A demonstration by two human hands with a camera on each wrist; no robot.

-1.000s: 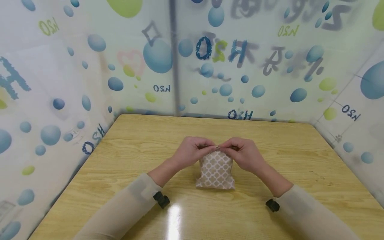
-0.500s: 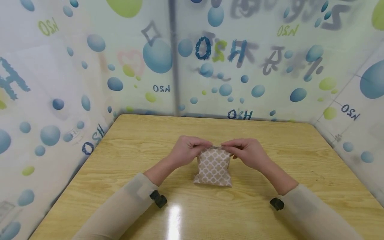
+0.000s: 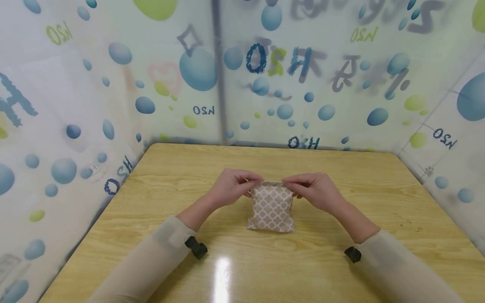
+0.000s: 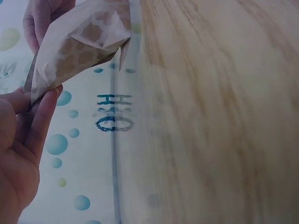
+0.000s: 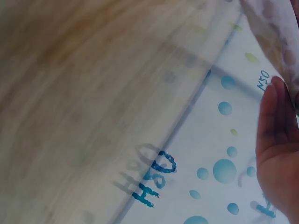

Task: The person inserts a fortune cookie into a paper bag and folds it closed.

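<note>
A small beige pouch (image 3: 272, 208) with a white lattice pattern stands near the middle of the table in the head view. My left hand (image 3: 233, 186) pinches its top left corner between thumb and fingers. On the opposite side my right hand (image 3: 316, 190) pinches the top right corner, so the top edge is drawn straight between both hands. The left wrist view shows the pouch (image 4: 86, 44) tapering down to the left hand (image 4: 28, 135), with part of the other hand behind it. In the right wrist view the pouch (image 5: 275, 35) is cut off by the frame edge above the right hand (image 5: 279, 144).
The wooden table (image 3: 182, 168) reaches back to a printed curtain (image 3: 326, 75) with blue and green drops, which also encloses both sides. A bright light reflection lies on the tabletop in front of the pouch. Black wrist straps (image 3: 196, 247) show at both sleeves.
My hands have moved apart, from meeting at the middle of the pouch's top to its two corners. The top edge is now stretched out, and the pouch has shifted slightly away from me.
</note>
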